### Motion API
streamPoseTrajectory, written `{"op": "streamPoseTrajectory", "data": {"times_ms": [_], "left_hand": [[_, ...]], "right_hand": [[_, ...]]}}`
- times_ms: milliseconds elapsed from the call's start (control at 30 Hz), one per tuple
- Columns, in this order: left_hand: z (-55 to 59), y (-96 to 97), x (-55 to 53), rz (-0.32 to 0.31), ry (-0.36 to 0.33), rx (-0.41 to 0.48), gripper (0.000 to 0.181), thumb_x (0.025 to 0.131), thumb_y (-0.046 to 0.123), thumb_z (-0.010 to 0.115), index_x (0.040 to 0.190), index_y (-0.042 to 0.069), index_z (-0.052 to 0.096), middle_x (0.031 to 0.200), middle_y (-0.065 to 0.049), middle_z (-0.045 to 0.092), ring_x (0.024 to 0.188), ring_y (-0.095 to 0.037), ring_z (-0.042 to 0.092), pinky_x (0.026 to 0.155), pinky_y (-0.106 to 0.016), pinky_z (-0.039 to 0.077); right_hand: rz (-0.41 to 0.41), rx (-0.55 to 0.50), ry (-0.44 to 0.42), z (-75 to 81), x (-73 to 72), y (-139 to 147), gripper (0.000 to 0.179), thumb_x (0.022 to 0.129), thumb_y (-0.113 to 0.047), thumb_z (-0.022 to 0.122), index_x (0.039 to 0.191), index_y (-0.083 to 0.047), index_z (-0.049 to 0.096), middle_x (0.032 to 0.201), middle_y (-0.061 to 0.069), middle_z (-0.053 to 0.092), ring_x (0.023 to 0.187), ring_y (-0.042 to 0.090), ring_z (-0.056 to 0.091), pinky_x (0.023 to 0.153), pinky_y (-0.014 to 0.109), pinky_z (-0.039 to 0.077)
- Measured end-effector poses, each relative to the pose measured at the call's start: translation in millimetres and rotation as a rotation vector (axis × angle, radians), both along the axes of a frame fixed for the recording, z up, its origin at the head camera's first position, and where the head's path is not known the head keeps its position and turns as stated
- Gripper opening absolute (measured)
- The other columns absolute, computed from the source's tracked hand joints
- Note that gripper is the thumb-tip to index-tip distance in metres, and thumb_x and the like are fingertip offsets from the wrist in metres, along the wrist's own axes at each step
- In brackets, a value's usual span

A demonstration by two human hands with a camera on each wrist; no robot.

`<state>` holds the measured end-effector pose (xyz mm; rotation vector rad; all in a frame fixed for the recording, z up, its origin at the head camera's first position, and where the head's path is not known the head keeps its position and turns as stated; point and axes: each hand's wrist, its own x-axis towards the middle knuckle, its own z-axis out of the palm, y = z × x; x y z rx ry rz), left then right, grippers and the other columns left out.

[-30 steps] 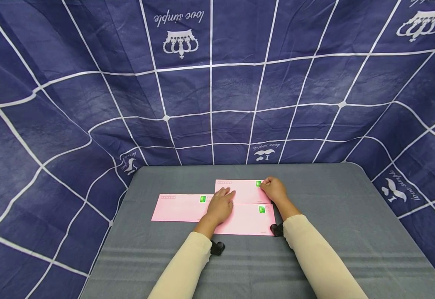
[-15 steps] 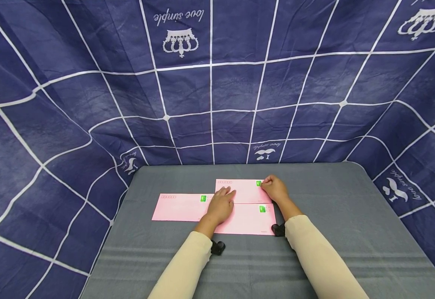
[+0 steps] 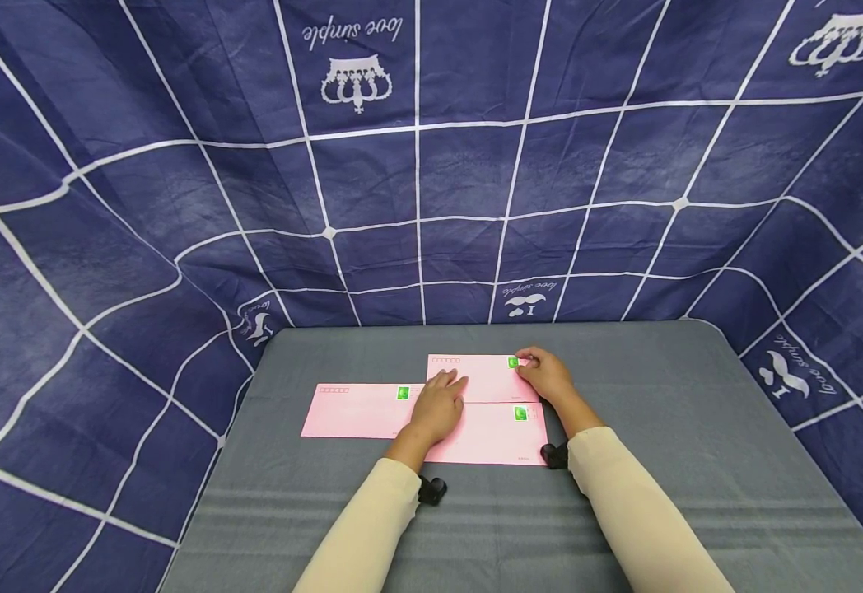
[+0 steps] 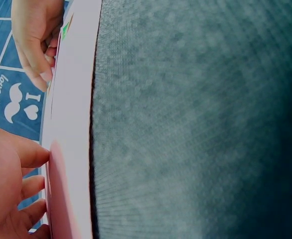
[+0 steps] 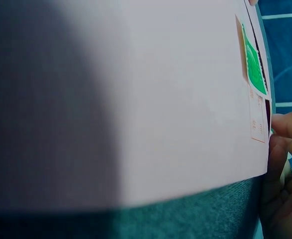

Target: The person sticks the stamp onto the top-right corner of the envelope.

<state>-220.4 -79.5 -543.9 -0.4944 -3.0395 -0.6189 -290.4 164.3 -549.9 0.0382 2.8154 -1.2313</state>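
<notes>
Three pink envelopes lie flat on the grey table: the left envelope (image 3: 357,410), the upper right envelope (image 3: 476,380) and the lower right envelope (image 3: 487,441). Each bears a green stamp near its upper right corner. My left hand (image 3: 439,408) rests with spread fingers over the spot where the envelopes meet, fingertips on the upper one. At that envelope's stamp (image 3: 513,362) is my right hand (image 3: 546,376), thumb and index finger parted beside the stamp's right edge. The lower envelope's stamp (image 5: 254,62) curls up from the paper in the right wrist view.
The grey cloth-covered table (image 3: 646,428) extends to both sides of the envelopes. Blue curtain walls (image 3: 468,181) with white lines enclose its back and sides. A dark wrist camera (image 3: 432,492) sits at the left sleeve, another wrist camera (image 3: 553,455) at the right.
My right thumb and index finger, close together at the upper envelope's stamp before, have spread apart beside it. My left hand and the envelopes have stayed in place.
</notes>
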Motion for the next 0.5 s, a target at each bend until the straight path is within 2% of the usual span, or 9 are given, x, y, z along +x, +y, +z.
{"op": "streamPoseTrajectory", "data": {"times_ms": [500], "left_hand": [[-3.0,-0.4,-0.8,-0.003,0.018,-0.006,0.043,0.102,0.016,0.050,0.144,0.011,0.057,0.152,-0.014,0.052,0.146,-0.035,0.043,0.123,-0.046,0.031]], "right_hand": [[0.010,-0.013,0.029,-1.8,-0.6,0.0,0.029,0.092,-0.018,0.069,0.120,-0.010,0.071,0.091,0.010,0.067,0.087,0.025,0.061,0.075,0.030,0.041]]}}
